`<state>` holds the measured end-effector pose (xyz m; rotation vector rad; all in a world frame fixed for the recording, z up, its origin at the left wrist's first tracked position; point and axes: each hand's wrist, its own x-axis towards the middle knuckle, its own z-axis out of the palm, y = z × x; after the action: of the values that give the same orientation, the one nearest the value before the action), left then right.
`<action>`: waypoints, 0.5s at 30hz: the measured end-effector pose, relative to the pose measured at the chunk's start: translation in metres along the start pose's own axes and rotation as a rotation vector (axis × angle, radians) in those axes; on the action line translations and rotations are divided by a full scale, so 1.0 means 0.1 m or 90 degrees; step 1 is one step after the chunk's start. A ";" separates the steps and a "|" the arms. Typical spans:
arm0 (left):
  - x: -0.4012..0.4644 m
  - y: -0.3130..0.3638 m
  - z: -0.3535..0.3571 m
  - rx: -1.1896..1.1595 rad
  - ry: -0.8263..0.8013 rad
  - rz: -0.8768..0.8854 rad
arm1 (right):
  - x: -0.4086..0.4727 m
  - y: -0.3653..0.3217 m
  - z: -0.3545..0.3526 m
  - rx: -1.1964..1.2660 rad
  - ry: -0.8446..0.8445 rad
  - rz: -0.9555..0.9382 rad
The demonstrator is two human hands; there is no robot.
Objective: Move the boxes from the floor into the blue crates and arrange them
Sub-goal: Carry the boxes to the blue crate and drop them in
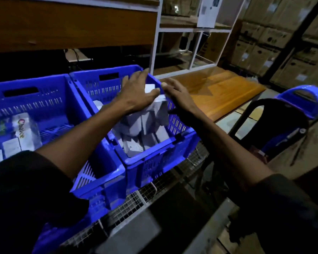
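Two blue crates stand side by side on a wire-mesh surface. The right crate [154, 154] holds several white boxes [145, 125] standing on end. My left hand [136, 92] lies over the tops of those boxes with its fingers spread and straight. My right hand [176, 96] rests at the crate's right rim, its fingertips touching the top of a white box [161, 99] next to the wall. The left crate [35, 99] holds white boxes printed "Choice" [24, 131] at its left side.
A wooden tabletop [218, 90] lies right of the crates, with a white-framed shelf unit [191, 33] behind it. A dark chair with a blue back [286, 121] stands at the right. Stacked cardboard cartons [283, 43] fill the far right wall.
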<state>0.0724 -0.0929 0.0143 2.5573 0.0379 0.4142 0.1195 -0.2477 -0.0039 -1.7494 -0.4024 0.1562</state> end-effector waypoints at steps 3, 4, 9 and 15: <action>0.03 -0.08 0.11 0.038 0.034 -0.003 | 0.07 0.09 0.06 -0.021 -0.007 -0.009; 0.00 -0.08 0.13 0.048 0.036 -0.002 | 0.06 0.08 0.08 -0.060 -0.003 -0.039; -0.22 0.02 0.20 0.107 -0.004 0.028 | -0.01 0.13 0.08 -0.277 0.050 -0.156; -0.49 0.22 0.22 0.137 -0.009 0.085 | -0.42 0.20 0.06 -0.397 0.174 -0.278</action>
<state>0.0310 -0.1286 -0.0063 2.7841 -0.0993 0.4648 0.0823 -0.2607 -0.0293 -2.1980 -0.6664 -0.5705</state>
